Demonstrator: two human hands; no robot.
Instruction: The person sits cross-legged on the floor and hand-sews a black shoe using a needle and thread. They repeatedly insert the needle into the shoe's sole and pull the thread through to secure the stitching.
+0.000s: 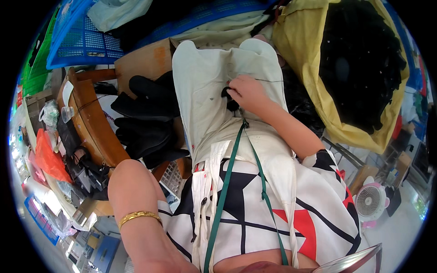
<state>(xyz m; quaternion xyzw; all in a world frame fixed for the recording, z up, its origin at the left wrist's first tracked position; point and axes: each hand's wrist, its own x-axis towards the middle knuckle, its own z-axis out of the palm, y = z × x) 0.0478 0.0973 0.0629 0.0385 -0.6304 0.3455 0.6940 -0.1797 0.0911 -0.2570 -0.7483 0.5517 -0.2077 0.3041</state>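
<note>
My right hand (pixel 248 93) is over my lap, its fingers closed round a small soft black piece (pixel 226 92). What kind of piece it is cannot be made out. A thin dark thread (pixel 269 81) runs from beside this hand toward the right. Just below, a small dark metal tool (pixel 245 123) hangs on a green cord (pixel 231 161) over the off-white apron (pixel 200 77). My left arm is bent sharply, with a gold bracelet (pixel 140 217) at the wrist. The left hand (pixel 166 261) is raised at the lower edge, its fingers out of sight.
Black padded pieces (pixel 145 107) are heaped at my left, by a cardboard box (pixel 143 63) and a wooden chair (pixel 91 118). Blue plastic baskets (pixel 86 41) stand beyond. On the right is a yellow sack (pixel 314 86) full of black pieces, with a small fan (pixel 371 200) further back.
</note>
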